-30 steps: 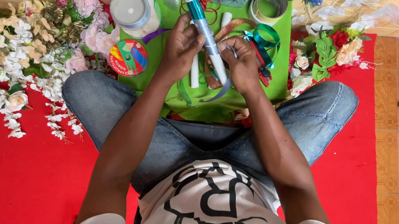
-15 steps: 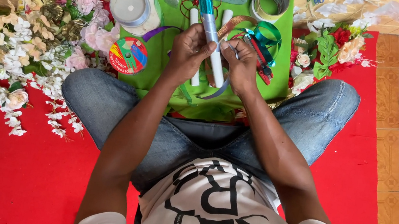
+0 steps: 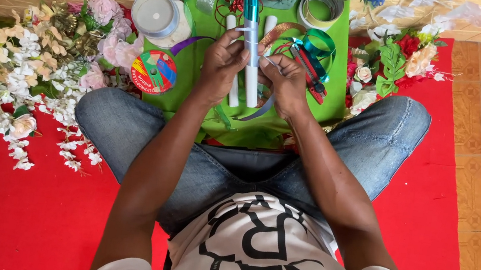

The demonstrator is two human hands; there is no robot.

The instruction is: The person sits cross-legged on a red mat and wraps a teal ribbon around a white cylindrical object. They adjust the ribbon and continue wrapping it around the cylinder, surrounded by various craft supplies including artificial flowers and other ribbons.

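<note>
Head view: left hand (image 3: 221,62) and right hand (image 3: 286,81) both grasp one teal-topped white tube (image 3: 251,41) over the green cloth (image 3: 197,84), silver ribbon (image 3: 260,109) trailing below. Two more white tubes (image 3: 232,22) lie beneath. One multicoloured ribbon spool (image 3: 153,71) sits left.

Three white sticks (image 3: 234,93), two hands (image 3: 221,62)
</note>
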